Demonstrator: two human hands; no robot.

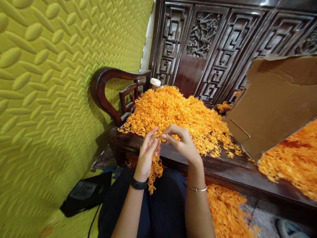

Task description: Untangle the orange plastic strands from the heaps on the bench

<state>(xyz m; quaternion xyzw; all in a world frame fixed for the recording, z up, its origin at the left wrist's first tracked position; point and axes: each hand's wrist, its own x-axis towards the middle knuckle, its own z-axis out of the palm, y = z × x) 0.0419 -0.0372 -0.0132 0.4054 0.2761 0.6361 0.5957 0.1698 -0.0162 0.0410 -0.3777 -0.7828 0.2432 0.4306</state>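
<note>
Above my lap, my left hand [148, 153] is closed around the top of a bunch of orange curly pieces [155, 170]. The bunch hangs below the palm toward my knees. My right hand [182, 140] meets the left fingertips, its thumb and forefinger pinched at a thin orange bit [160, 136]. The exact shape of that bit is too small to make out. Just beyond both hands, a large heap of the same spidery orange pieces [178, 109] covers much of the dark wooden bench [223, 170].
A cardboard sheet [274, 102] stands on the bench at right, with more orange pieces [294, 158] beyond it. Others lie on the floor [228, 211]. A curved wooden armrest [106, 74] and a white-lidded jar [155, 82] are at left. A black bag [86, 193] lies beside my legs.
</note>
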